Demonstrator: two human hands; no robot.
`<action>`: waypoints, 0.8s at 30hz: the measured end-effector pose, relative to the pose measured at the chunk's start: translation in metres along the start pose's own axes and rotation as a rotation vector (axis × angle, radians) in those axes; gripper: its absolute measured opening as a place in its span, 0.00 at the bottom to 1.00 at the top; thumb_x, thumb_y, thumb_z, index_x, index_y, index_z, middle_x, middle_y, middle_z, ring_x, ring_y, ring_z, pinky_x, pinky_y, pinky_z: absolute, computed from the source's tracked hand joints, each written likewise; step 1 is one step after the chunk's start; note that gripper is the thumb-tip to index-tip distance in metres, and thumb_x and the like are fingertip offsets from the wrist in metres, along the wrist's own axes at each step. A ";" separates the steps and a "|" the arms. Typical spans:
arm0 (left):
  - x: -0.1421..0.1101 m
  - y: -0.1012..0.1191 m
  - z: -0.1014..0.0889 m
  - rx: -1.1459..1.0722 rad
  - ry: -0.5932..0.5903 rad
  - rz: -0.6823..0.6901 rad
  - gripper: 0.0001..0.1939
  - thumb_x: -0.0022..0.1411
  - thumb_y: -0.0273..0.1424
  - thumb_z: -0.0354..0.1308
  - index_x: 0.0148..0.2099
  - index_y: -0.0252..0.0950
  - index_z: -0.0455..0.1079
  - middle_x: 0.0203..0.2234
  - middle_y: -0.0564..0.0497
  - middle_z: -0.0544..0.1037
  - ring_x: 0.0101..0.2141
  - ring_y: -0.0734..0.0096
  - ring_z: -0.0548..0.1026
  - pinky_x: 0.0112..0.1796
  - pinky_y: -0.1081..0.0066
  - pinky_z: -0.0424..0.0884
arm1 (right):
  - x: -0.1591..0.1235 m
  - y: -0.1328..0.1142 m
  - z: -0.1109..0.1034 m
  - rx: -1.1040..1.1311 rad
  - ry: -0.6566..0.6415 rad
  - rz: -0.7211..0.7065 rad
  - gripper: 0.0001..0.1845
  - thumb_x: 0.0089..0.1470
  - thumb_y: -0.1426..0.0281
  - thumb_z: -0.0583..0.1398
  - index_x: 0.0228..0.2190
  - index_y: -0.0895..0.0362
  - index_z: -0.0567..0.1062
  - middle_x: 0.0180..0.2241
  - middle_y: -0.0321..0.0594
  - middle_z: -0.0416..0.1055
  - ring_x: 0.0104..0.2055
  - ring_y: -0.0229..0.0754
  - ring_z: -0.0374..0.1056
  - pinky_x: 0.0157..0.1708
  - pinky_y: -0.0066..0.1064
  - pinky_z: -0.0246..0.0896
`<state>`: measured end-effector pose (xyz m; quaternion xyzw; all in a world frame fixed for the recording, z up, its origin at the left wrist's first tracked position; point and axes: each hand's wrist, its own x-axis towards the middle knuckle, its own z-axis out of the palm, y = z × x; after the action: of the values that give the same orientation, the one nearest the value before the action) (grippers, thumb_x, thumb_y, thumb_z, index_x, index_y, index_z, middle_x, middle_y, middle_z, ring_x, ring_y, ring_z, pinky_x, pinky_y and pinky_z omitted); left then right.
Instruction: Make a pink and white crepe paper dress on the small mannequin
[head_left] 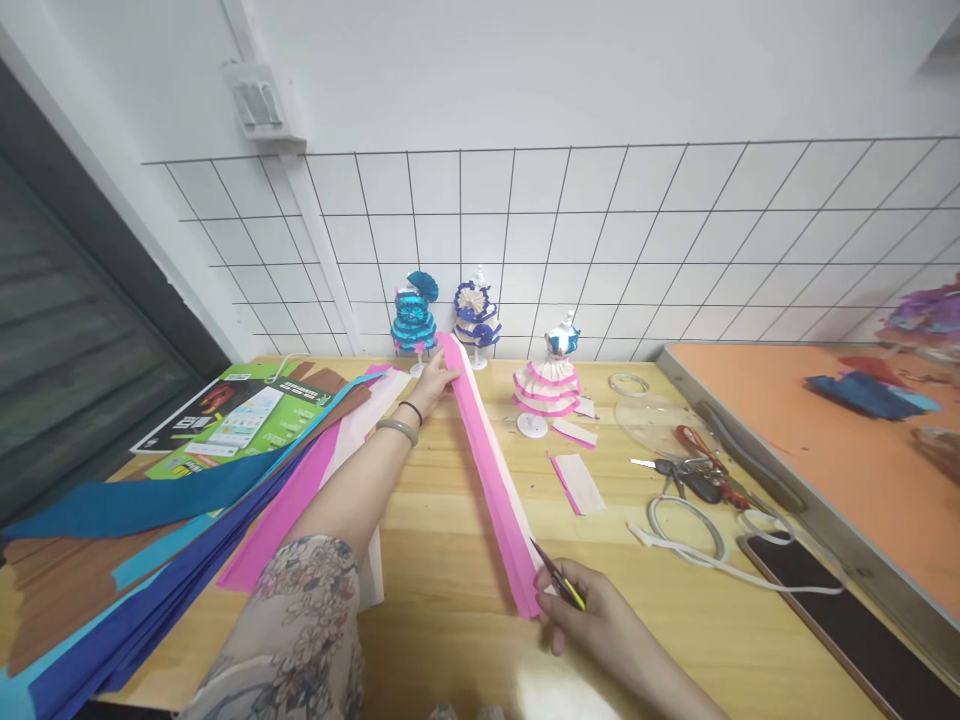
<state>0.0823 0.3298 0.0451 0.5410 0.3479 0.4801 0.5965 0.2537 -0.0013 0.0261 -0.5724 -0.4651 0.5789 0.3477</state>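
Between hands [436, 382], pink-white crinkled strip [484, 460]

phone [862, 625]: lower right | keys [679, 476]: near white cable [739, 568] | flyers [289, 412]: left

- I pinch the far end of a pink-and-white strip [491, 480] in my left hand [435, 382].
- My right hand [596, 608] grips its near end, together with a dark-tipped tool [559, 575] marked with yellow.
- Beyond the strip I see three miniature dresses on stands: turquoise [414, 322], purple-and-cream [478, 325] and pink-trimmed [546, 387].
- To my left, coloured strips [172, 495] fan over the wooden worktop [442, 645], partly covering printed leaflets [251, 410].
- To my right lie keys [675, 470], a white cable [742, 566] and a phone [847, 610].
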 end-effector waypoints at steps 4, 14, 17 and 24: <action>0.001 -0.012 -0.001 0.010 0.029 -0.138 0.34 0.49 0.25 0.59 0.59 0.41 0.57 0.36 0.50 0.75 0.31 0.73 0.74 0.32 0.71 0.72 | 0.006 0.007 0.000 0.010 -0.005 0.045 0.15 0.46 0.59 0.59 0.29 0.57 0.65 0.19 0.31 0.67 0.19 0.37 0.67 0.25 0.28 0.58; -0.022 -0.022 -0.011 0.072 0.147 -0.485 0.16 0.60 0.30 0.56 0.50 0.32 0.63 0.34 0.48 0.74 0.31 0.73 0.74 0.34 0.68 0.73 | 0.030 -0.006 -0.005 0.023 -0.057 0.009 0.19 0.45 0.55 0.60 0.29 0.58 0.64 0.22 0.32 0.69 0.19 0.36 0.67 0.26 0.28 0.58; -0.051 -0.016 -0.007 0.083 0.109 -0.534 0.16 0.55 0.27 0.59 0.47 0.32 0.64 0.26 0.48 0.75 0.27 0.71 0.76 0.33 0.70 0.74 | 0.031 -0.008 -0.003 0.040 -0.063 -0.020 0.19 0.46 0.55 0.60 0.30 0.58 0.65 0.23 0.33 0.70 0.19 0.35 0.67 0.26 0.28 0.58; -0.133 -0.011 0.010 0.122 -0.136 -0.808 0.14 0.57 0.37 0.57 0.31 0.30 0.66 0.22 0.40 0.77 0.22 0.66 0.76 0.25 0.72 0.73 | 0.033 -0.020 -0.001 0.059 0.056 -0.070 0.25 0.40 0.50 0.62 0.28 0.58 0.66 0.22 0.34 0.70 0.17 0.35 0.65 0.23 0.27 0.55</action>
<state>0.0540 0.2007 0.0223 0.4258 0.5197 0.1490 0.7255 0.2486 0.0364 0.0332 -0.5613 -0.4577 0.5636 0.3973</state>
